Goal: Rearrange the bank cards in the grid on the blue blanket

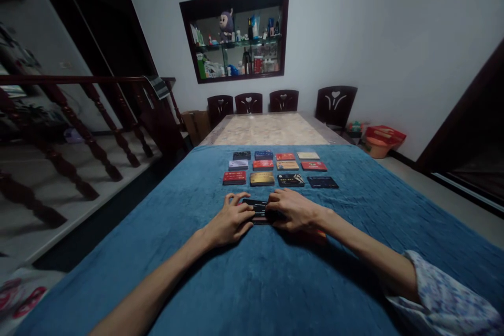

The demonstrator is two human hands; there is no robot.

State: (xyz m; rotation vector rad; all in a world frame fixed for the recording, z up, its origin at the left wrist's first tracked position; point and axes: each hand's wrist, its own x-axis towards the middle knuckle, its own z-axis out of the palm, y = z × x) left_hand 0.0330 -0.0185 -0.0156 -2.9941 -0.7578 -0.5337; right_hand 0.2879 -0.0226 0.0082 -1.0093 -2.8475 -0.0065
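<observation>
Between my hands, a small stack of black cards (259, 215) with white print lies on the blue cloth (189, 268). My left hand (233, 220) grips its left end, thumb at the near edge and fingers over the top. From the right, my right hand (290, 211) closes its fingers round the other end and hides it. An orange-red item (317, 238) shows partly under my right wrist; its kind is hidden. Just beyond are rows of card stacks, among them a red stack (234, 178), a gold stack (262, 179), a black-and-gold stack (291, 180) and a dark blue stack (323, 182).
The cloth covers the near part of a long table (271, 128) with a pale top. Dark chairs (283, 101) stand at its far end. To the left runs a wooden railing (79, 80). On the floor at right is an orange bucket (377, 148) with a red bag.
</observation>
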